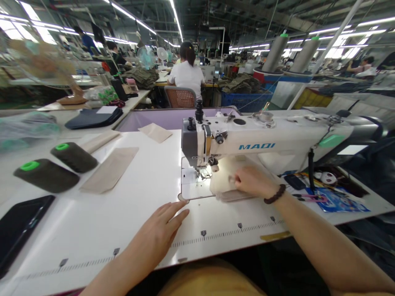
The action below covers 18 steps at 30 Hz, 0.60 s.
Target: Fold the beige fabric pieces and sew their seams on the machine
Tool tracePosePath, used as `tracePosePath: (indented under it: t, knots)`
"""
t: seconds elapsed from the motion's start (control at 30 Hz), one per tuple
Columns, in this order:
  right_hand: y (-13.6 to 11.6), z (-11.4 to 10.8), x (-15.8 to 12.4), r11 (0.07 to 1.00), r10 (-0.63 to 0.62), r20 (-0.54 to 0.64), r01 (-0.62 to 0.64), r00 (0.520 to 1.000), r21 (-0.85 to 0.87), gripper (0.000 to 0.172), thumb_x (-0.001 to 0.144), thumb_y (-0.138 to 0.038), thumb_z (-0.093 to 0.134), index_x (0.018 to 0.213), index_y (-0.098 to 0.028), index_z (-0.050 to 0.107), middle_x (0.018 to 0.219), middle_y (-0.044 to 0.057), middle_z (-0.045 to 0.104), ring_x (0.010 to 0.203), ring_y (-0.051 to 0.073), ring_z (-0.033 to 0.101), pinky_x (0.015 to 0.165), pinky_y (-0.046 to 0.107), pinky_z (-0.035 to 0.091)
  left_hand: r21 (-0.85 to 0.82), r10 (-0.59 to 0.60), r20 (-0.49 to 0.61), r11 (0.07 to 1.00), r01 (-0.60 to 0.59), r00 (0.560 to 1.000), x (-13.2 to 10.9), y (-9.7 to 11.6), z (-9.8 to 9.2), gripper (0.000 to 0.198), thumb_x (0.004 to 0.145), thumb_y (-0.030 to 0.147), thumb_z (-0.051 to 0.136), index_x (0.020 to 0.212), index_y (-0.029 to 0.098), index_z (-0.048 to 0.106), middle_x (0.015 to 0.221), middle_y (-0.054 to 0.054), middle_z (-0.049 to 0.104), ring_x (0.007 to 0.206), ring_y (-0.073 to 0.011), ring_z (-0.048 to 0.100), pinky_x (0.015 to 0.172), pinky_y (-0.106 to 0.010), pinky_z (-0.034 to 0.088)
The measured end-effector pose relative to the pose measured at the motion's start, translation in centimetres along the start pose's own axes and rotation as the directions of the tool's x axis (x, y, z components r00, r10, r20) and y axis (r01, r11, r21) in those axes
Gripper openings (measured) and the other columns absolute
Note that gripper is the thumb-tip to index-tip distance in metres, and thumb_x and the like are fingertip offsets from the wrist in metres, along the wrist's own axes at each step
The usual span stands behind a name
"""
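Observation:
My left hand [163, 226] lies on the white tabletop, fingers stretched out and holding nothing. Its fingertips are by the front left corner of the needle plate [191, 190] of the sewing machine [247, 137]. Under the machine's arm, right of the presser foot [205, 174], sits a small stack of beige fabric pieces [222, 183]. My right hand [254, 181], with a dark bead bracelet [275, 194] at the wrist, is closed over this stack. Its fingers look pinched on the top fabric piece, but blur softens the fingertips.
Beige fabric pieces [111, 170] lie left on the table [148, 172], another [156, 132] farther back. Two dark thread cones [46, 176] and a black tablet-like device [23, 230] are at far left. Small tools and a blue packet [336, 200] lie right. A person in white [187, 76] sits ahead.

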State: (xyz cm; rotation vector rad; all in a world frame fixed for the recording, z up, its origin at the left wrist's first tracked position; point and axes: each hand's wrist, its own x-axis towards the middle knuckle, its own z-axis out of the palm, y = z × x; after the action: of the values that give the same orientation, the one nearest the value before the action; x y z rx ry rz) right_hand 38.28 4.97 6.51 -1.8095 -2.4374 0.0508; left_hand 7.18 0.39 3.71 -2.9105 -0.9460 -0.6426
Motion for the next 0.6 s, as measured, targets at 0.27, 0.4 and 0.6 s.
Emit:
tracePosePath:
  t: [0.27,0.4,0.6]
  knots:
    - [3.3,-4.6,-3.4,0.869,0.133,0.063,-0.147,0.989,0.472,0.023,0.075,-0.030,0.041,0.071,-0.016,0.059,0.061,0.001,0.060,0.056,0.015,0.056,0.053,0.024,0.044,-0.106,-0.024,0.007,0.994,0.025,1.000,1.4,0.8,-0.5,0.037,0.089,0.012,0.035,0.124,0.017,0.043,0.121,-0.011,0.051,0.107,-0.0192,0.052,0.089,-0.033,0.048]
    - [-2.8,-4.6,-5.6,0.787,-0.052,0.194,-0.079,0.980,0.612,0.011,0.067,-0.016,0.048,0.061,-0.017,0.057,0.060,-0.002,0.058,0.057,0.013,0.053,0.053,0.022,0.040,-0.183,0.007,-0.103,0.983,-0.026,0.995,4.5,2.3,0.6,0.051,0.084,0.008,0.040,0.133,0.014,0.025,0.132,-0.017,0.038,0.123,-0.0236,0.036,0.096,-0.042,0.041]
    - [-8.2,-1.9,-7.2,0.725,-0.267,0.260,0.016,0.928,0.689,0.013,0.070,-0.008,0.052,0.069,-0.018,0.060,0.067,-0.003,0.061,0.062,0.011,0.056,0.057,0.018,0.041,-0.258,0.288,0.077,0.930,-0.260,0.954,4.5,1.5,0.7,0.030,0.084,0.003,0.036,0.102,0.015,0.056,0.115,-0.011,0.057,0.110,-0.0175,0.050,0.097,-0.034,0.041]
